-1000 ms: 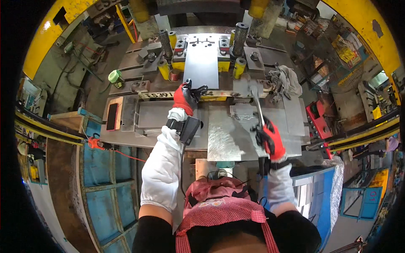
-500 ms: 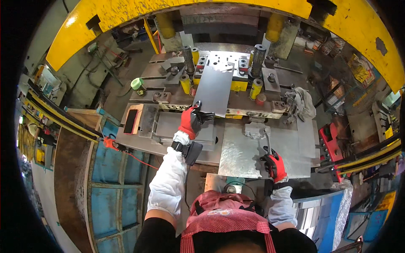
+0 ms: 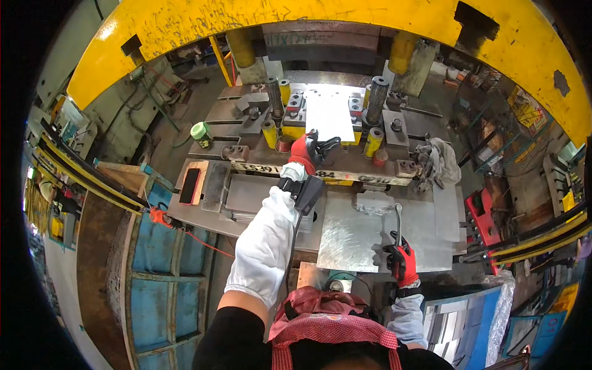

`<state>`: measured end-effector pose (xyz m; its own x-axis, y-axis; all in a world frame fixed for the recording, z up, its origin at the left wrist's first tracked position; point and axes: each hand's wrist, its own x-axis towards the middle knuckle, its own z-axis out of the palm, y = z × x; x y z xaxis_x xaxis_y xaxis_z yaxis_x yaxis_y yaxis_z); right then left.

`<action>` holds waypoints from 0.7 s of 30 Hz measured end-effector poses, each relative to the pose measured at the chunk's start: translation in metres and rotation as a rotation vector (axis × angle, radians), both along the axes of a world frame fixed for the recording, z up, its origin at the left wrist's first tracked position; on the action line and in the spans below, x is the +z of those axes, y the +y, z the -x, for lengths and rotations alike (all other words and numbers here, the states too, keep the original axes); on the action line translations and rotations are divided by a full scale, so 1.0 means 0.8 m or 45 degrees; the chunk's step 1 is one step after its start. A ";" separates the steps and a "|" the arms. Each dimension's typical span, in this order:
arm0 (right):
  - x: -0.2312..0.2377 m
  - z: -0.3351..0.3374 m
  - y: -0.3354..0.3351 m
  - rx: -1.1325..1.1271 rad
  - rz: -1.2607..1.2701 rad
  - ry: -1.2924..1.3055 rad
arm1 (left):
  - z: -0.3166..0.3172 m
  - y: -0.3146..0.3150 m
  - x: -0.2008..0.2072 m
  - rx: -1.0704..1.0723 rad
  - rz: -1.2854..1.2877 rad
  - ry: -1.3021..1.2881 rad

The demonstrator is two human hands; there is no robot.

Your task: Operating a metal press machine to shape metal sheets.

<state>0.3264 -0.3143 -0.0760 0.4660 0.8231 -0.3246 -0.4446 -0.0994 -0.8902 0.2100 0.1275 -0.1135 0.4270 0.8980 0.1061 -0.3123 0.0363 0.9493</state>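
My left hand (image 3: 311,151), in a red and black glove, is at the near edge of a bright, flat metal sheet (image 3: 330,114). Its thumb lies over the edge and the fingers reach along the front of it, pinching the sheet. The sheet rests on the die (image 3: 297,116) between yellow and dark posts, its surface washed out by glare. Lower right, my right hand (image 3: 402,262), gloved alike, closes around a slim metal bar-shaped tool (image 3: 399,219) pointing away from me. That hand is above a broad metal plate (image 3: 345,237).
Stacked sheets (image 3: 253,192) lie left of the plate, beside a phone (image 3: 190,186). A small stack of metal pieces (image 3: 374,202) sits on the plate. A grey rag (image 3: 439,160) hangs at the right. The yellow press frame (image 3: 277,13) arches overhead; a green-lidded jar (image 3: 201,132) stands left.
My left hand has moved forward and right, and the sheet has slid farther into the die and straightened. My right hand still holds the tool, slightly lower in the picture.
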 end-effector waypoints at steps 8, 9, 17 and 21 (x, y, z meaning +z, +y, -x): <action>-0.025 -0.014 -0.020 -0.180 -0.008 -0.068 | -0.006 -0.033 0.050 -0.044 0.833 -0.447; -0.027 -0.018 -0.025 -0.210 0.002 -0.079 | -0.023 -0.022 0.033 -0.061 0.764 -0.417; -0.086 -0.025 -0.020 -0.364 0.025 0.106 | -0.001 -0.014 0.030 -0.131 0.700 -0.533; -0.108 -0.022 -0.014 -0.392 -0.244 0.338 | 0.078 -0.074 0.075 -0.126 0.680 -0.498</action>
<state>0.3437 -0.3252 -0.1620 0.6199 0.7158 -0.3213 -0.6429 0.2286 -0.7310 0.1475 0.0685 -0.0538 0.5302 0.8289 -0.1785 -0.6011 0.5159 0.6104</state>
